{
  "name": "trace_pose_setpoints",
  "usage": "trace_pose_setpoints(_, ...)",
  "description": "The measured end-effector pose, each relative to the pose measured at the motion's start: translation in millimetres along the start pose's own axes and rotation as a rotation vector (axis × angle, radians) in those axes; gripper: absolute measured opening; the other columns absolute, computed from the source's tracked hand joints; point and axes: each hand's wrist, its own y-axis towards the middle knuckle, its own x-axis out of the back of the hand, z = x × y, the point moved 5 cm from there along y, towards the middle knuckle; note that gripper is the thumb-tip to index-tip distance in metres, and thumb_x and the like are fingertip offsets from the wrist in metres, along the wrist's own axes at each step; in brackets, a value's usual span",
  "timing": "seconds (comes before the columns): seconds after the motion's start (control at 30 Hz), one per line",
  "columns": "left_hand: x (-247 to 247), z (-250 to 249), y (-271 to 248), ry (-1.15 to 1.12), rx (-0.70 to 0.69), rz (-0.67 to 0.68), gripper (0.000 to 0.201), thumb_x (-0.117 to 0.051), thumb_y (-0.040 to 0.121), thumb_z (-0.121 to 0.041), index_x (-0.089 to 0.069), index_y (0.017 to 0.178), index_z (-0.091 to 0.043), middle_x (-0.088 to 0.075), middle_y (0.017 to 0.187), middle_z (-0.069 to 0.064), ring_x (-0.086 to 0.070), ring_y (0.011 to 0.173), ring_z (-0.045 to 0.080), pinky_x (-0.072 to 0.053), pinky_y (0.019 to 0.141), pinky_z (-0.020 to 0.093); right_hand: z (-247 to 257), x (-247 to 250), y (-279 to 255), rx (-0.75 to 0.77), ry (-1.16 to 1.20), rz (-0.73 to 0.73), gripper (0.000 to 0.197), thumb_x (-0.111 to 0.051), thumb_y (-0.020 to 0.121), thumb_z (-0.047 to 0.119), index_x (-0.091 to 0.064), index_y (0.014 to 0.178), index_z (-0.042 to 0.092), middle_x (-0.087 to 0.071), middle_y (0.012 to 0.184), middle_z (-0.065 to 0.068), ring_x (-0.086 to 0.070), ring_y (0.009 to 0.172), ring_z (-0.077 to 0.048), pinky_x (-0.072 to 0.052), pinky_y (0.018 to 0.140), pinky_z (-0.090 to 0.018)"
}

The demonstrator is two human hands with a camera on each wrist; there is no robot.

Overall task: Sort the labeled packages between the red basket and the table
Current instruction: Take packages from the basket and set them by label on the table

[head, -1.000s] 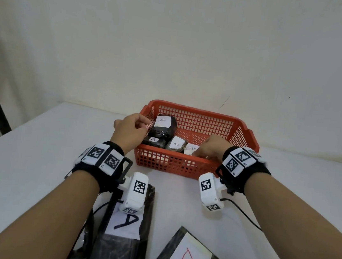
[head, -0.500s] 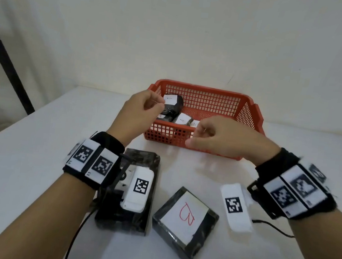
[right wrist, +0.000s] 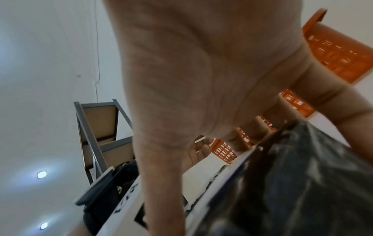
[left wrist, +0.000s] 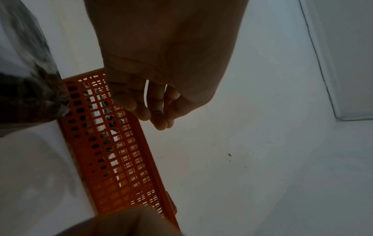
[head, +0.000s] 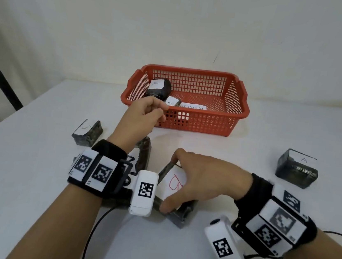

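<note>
The red basket [head: 183, 120] stands mid-table and holds a black package [head: 160, 89], a smaller one labelled A [head: 172, 102] and a white paper slip. My right hand [head: 172, 180] grips the black package with a red B label [head: 180, 215] on the table, thumb on its near edge and fingers over its far edge; the right wrist view shows that package [right wrist: 302, 183] under the palm. My left hand [head: 157, 111] hovers before the basket's front wall, fingers loosely curled, holding nothing [left wrist: 157, 111]. A long package labelled A [head: 142, 153] lies under my left wrist.
A small package with a faint B label [head: 87, 133] lies on the table at the left. Another labelled A [head: 297, 168] sits at the right. The white table [head: 28, 198] ends at a wall behind the basket. A cable [head: 93, 227] trails by my left forearm.
Both hands have drawn back out of the basket toward me. My right hand has come down onto the B package and taken hold of it. The view has pulled back.
</note>
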Motion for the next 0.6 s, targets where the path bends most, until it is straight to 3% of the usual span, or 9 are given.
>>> trace_pose_setpoints(0.1,-0.5,0.4,-2.8,0.026,0.037,0.064,0.018,-0.052,0.1,-0.01,-0.065,0.1,-0.021,-0.068,0.084,-0.005,-0.06,0.073,0.006,-0.047,0.063,0.02,-3.1,10.6,-0.9,0.02,-0.016,-0.155,0.09,-0.085,0.07,0.059,-0.033,0.136,0.026,-0.056,0.108,0.008,-0.058,0.093,-0.017,-0.052,0.079,-0.034)
trace_pose_setpoints(0.2,-6.9,-0.4,-8.2,0.115,0.1,0.237,0.011,-0.058,0.099,-0.027,-0.066,0.105,-0.021,-0.07,0.098,-0.003,-0.066,0.087,0.014,-0.052,0.07,0.026,-12.6,28.5,-3.4,0.053,0.084,-0.326,0.079,-0.085,0.071,0.051,-0.035,0.128,0.031,-0.061,0.107,0.008,-0.063,0.089,-0.014,-0.058,0.077,-0.038)
trace_pose_setpoints(0.27,-12.9,-1.9,-11.1,0.142,0.13,0.375,0.024,-0.06,0.097,-0.039,-0.065,0.112,-0.021,-0.073,0.106,-0.001,-0.071,0.094,0.019,-0.059,0.078,0.035,-16.6,42.6,-5.0,0.114,0.151,-0.358,0.077,-0.087,0.07,0.042,-0.037,0.127,0.031,-0.061,0.108,0.009,-0.065,0.089,-0.011,-0.059,0.072,-0.032)
trace_pose_setpoints(0.37,-19.5,-7.4,-13.1,0.058,0.122,0.426,0.027,-0.066,0.095,-0.033,-0.064,0.116,-0.017,-0.077,0.106,0.004,-0.075,0.095,0.02,-0.062,0.083,0.038,-17.0,59.7,-5.4,0.215,0.171,-0.349,0.079,-0.09,0.071,0.027,-0.04,0.132,0.028,-0.058,0.113,0.008,-0.064,0.092,-0.01,-0.058,0.066,-0.023)
trace_pose_setpoints(0.43,-19.1,-8.9,-7.9,-0.055,0.127,0.349,0.027,-0.07,0.093,-0.023,-0.063,0.118,-0.015,-0.076,0.108,0.009,-0.075,0.096,0.022,-0.062,0.083,0.039,-20.2,71.2,-4.6,0.262,0.155,-0.425,0.083,-0.091,0.07,0.027,-0.044,0.139,0.026,-0.055,0.125,0.009,-0.058,0.109,-0.012,-0.056,0.082,-0.025)
trace_pose_setpoints(0.5,-16.1,-8.1,-0.8,-0.201,0.176,0.241,0.034,-0.072,0.091,-0.015,-0.059,0.122,-0.012,-0.071,0.114,0.013,-0.075,0.096,0.025,-0.063,0.079,0.038,-28.4,83.3,-1.0,0.281,0.129,-0.558,0.089,-0.09,0.07,0.029,-0.043,0.146,0.025,-0.048,0.141,0.008,-0.045,0.128,-0.013,-0.046,0.106,-0.033)
trace_pose_setpoints(0.6,-17.0,-8.0,8.1,-0.373,0.213,0.154,0.043,-0.073,0.089,-0.01,-0.055,0.127,-0.01,-0.065,0.116,0.015,-0.074,0.096,0.026,-0.064,0.077,0.037,-41.2,94.2,8.4,0.228,0.322,-0.715,0.098,-0.085,0.074,0.034,-0.033,0.156,0.027,-0.039,0.156,0.007,-0.043,0.14,-0.015,-0.044,0.114,-0.045)
